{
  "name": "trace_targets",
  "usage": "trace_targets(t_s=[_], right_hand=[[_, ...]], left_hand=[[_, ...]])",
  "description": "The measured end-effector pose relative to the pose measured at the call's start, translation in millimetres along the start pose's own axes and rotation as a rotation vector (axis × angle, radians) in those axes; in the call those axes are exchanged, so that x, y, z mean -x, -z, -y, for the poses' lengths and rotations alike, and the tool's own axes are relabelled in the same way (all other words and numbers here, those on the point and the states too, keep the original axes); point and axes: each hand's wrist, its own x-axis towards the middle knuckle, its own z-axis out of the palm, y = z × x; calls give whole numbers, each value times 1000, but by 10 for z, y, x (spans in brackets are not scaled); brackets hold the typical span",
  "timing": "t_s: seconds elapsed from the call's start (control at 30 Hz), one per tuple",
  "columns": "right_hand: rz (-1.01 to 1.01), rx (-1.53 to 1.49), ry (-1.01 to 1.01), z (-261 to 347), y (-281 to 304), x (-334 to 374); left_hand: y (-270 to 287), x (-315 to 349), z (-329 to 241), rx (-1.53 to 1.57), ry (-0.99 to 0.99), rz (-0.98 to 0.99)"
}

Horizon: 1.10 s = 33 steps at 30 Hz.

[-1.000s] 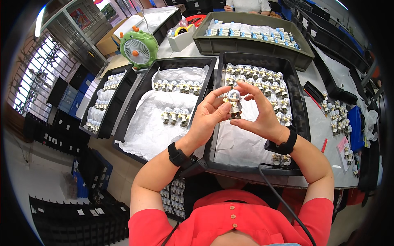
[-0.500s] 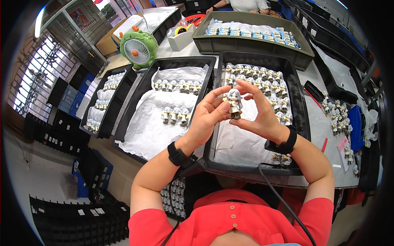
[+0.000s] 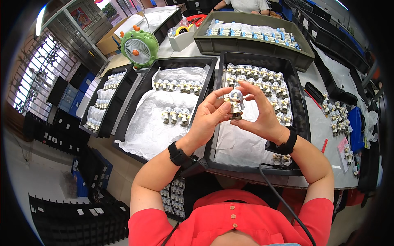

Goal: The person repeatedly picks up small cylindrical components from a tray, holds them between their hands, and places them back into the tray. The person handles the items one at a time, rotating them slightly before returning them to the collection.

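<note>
Both my hands hold one small figurine (image 3: 236, 104) with long pale hair and a white and gold outfit, upright above the right black tray (image 3: 301, 123). My left hand (image 3: 211, 115) pinches its left side between thumb and fingers. My right hand (image 3: 262, 115) curves around the other side, a fingertip near its head and the thumb at its base. Rows of like figurines (image 3: 266, 88) stand on white paper in that tray. In the middle black tray (image 3: 123, 131), more figurines (image 3: 175, 116) lie on crumpled paper (image 3: 152, 135).
Another black tray (image 3: 108, 123) of figurines stands at the left, near a green fan (image 3: 139, 47). Behind is an olive bin (image 3: 254, 45) of blue-and-white pieces. Loose figurines (image 3: 337, 117) and a red pen (image 3: 324, 145) lie at right. A dark cable (image 3: 283, 201) crosses my front. Someone sits at the far side.
Almost nothing differs. The figurine and both hands have shifted very slightly to the right in the picture, with the grip unchanged.
</note>
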Motion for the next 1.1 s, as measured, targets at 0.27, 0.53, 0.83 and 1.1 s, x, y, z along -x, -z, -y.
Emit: trace_targets(t_s=[0.27, 0.53, 0.83, 1.1], right_hand=[[-8, -1, 12, 6, -5, -2], [-8, -7, -3, -18, -14, 6], [-4, -1, -2, -5, -7, 4], [-10, -10, 9, -14, -13, 8]], left_hand=[[18, -5, 27, 0, -4, 3], [4, -6, 15, 12, -11, -13], [28, -1, 33, 44, -29, -10], [32, 8, 27, 24, -27, -21]])
